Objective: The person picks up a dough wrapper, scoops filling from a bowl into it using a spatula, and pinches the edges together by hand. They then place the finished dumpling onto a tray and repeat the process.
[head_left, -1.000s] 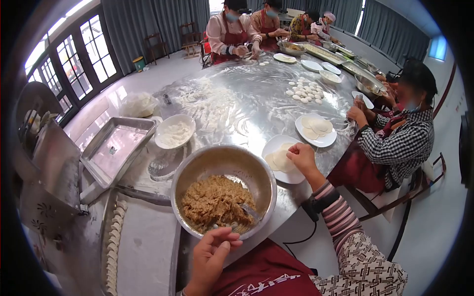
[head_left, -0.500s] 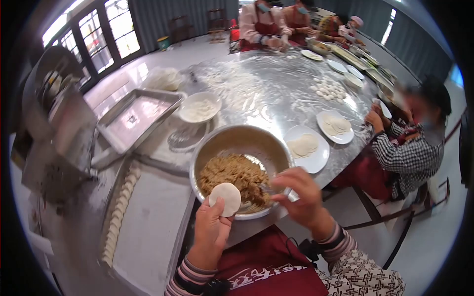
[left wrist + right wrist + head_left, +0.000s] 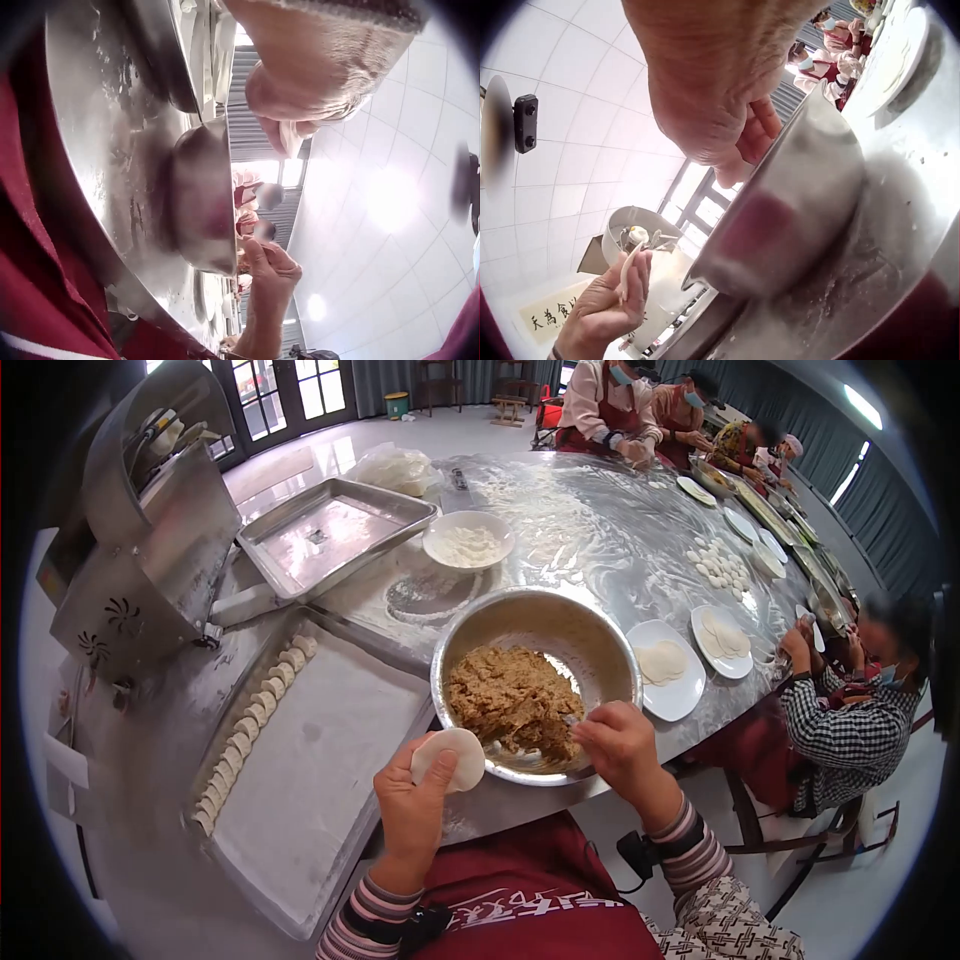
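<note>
My left hand (image 3: 412,800) holds a round white dumpling wrapper (image 3: 455,758) at the near left rim of a steel bowl (image 3: 605,650), thumb on top and fingers beneath. Brown minced filling (image 3: 510,690) lies in that bowl. Over the bowl's right side, my right hand (image 3: 625,750) pinches the handle of a metal utensil (image 3: 571,721); its lower end is hidden in the filling. In the right wrist view the wrapper (image 3: 628,271) shows edge-on in the left hand. More wrappers (image 3: 662,662) are stacked on a white plate (image 3: 680,700) right of the bowl.
A lined tray (image 3: 310,790) with a row of folded dumplings (image 3: 245,735) is on the left. Behind it stand a metal pan (image 3: 335,530), a bowl of flour (image 3: 468,542) and a steel machine (image 3: 150,570). A person in a checked shirt (image 3: 845,720) sits at right; others work farther back.
The right hand took a wrapper from the plate; it is now in the left hand. The right hand moved back to the bowl and took hold of the utensil. The head view has swung left.
</note>
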A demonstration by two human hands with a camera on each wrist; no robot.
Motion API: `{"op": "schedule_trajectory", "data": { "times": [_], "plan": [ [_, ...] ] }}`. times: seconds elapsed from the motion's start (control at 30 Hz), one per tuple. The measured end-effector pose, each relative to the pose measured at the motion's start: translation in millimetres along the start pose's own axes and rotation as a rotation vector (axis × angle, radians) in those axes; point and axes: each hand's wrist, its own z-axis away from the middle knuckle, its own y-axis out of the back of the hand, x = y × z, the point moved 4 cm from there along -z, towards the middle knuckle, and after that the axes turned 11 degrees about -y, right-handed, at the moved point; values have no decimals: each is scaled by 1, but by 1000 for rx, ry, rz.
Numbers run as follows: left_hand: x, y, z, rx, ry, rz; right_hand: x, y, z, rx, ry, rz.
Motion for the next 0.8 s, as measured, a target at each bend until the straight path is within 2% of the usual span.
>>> {"op": "schedule_trajectory", "data": {
  "times": [0.03,0.07,0.17,0.23,0.47,0.53,0.67,0.73,0.77,0.8],
  "plan": [
    [-4,0,2,42,172,245,4,-2,-2,-16,-25,-18],
    [-6,5,4,45,178,240,6,1,-1,-21,-30,-23],
    [-12,16,6,25,172,182,1,28,1,136,-101,-53],
    [-5,17,7,-7,45,-23,-10,36,7,116,-117,-35],
    [-3,9,5,-40,-112,-109,-21,6,21,-31,-64,-162],
    [7,9,1,-155,-446,-359,-24,8,19,10,-78,-138],
    [12,12,1,-113,-459,-372,-21,16,16,43,-102,-143],
    [8,12,1,-119,-273,-242,-18,14,16,-21,-147,-182],
    [7,13,2,-119,-273,-241,-18,13,18,-21,-147,-181],
    [2,15,3,-90,-162,-187,-17,12,20,-39,-167,-201]
  ]
}}
